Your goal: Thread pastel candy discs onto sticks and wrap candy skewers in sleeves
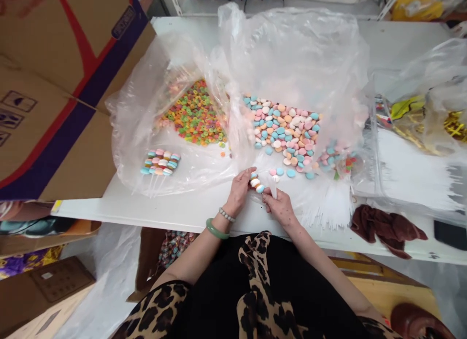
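Observation:
Between my hands is a candy skewer [257, 182] with white, blue and brownish pieces stacked along it. My left hand [239, 189] is closed around its upper end, the fingers along its side. At the lower end, my right hand [280, 205] pinches the skewer, and a pale strip [274, 187] stands up by its fingers; I cannot make out what it is. Just beyond my hands lie loose candies [280, 171] in pink, blue and white. Several finished-looking candy skewers [160, 162] lie side by side on plastic to the left.
Behind my hands are a heap of pastel candies [288, 130] and a heap of ring candies [199, 113] in clear plastic bags [292, 52]. White sticks [328, 207], a brown cloth [383, 229] and a clear tray [377, 149] are at right. A large carton [54, 86] stands left.

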The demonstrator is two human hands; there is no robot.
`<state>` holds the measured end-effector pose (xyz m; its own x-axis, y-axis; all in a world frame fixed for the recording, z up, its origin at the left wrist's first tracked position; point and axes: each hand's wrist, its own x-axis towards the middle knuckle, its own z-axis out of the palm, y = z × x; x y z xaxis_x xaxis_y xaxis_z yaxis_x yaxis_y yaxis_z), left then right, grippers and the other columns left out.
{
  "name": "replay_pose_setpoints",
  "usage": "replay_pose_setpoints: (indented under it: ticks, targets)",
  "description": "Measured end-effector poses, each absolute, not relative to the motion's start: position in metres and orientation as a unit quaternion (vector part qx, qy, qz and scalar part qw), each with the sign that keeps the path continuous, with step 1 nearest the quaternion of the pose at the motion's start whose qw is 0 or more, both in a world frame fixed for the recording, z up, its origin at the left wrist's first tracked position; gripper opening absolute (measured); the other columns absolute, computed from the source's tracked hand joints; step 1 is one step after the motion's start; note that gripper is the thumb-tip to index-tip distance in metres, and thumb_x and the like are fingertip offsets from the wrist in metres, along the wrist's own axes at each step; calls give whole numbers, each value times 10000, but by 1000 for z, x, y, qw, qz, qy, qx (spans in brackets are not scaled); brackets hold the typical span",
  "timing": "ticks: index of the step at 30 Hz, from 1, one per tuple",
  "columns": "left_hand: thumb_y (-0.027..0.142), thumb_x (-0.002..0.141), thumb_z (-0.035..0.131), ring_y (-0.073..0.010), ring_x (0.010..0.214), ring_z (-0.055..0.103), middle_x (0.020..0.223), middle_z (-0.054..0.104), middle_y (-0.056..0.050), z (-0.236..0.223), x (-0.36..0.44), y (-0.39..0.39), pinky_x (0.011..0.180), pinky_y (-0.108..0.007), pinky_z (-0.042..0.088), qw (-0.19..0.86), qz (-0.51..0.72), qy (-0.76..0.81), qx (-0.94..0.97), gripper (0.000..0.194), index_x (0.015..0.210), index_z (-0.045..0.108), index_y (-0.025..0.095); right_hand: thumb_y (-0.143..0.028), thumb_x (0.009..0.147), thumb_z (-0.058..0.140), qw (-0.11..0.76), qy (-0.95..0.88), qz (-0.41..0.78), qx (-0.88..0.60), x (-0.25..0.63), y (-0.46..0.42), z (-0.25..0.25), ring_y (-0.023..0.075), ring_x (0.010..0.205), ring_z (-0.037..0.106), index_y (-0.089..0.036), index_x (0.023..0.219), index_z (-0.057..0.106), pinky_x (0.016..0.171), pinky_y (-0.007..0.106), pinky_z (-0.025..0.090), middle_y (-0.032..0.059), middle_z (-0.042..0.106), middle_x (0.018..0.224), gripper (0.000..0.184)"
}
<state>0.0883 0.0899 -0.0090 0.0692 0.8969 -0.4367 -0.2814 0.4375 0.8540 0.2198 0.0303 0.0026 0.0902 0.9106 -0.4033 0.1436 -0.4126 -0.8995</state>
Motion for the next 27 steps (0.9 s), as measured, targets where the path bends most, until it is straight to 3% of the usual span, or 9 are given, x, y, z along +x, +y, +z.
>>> replay_pose_setpoints:
  ticks: [7,12,16,19,22,25,27]
  targets:
    - [344,769,640,-108,598,596,796,628,-30,3,88,84,551,-226,446,674,503,498,212,371,1071,651,127,-307,731,597,356,-440,514,-645,206,27,6,134,459,448,-216,665,540,478,256,367,-55,492,508,126]
    - [247,770,573,-152,568,649,845,656,-53,29,48,92,508,-252,466,690,542,461,133,473,1234,553,161,-340,776,599,380,-503,515,-581,170,35,22,149,488,457,-218,717,571,490,279,367,-36,506,563,139]
    - [202,715,609,-182,601,662,793,638,-56,42,4,95,527,-274,491,719,540,427,95,291,994,614,118,-356,770,610,373,-525,538,-544,138,38,38,150,483,447,-218,714,572,489,283,371,-35,496,549,154]
    - [242,728,610,-190,649,663,825,634,-50,41,-22,89,582,-299,508,738,530,414,55,268,976,596,141,-348,764,610,370,-518,563,-527,116,42,39,129,466,437,-215,699,563,474,271,365,-40,503,559,156]
    - [418,788,592,-146,638,613,825,619,-31,32,-37,75,570,-263,470,645,570,503,77,311,980,589,172,-348,759,614,391,-482,580,-528,92,55,33,105,436,428,-208,739,559,437,254,343,-43,525,603,151]
    - [481,758,640,-101,569,506,664,546,15,19,-45,62,522,-216,386,494,569,624,208,315,778,597,170,-358,757,598,405,-462,567,-549,63,73,24,105,436,435,-209,789,569,435,247,365,-46,535,607,155]
    - [484,763,630,-99,539,471,576,503,29,11,-50,60,520,-219,367,460,536,646,288,334,661,571,171,-339,753,572,387,-481,569,-544,44,82,20,115,453,458,-210,826,585,444,245,388,-45,539,595,149]
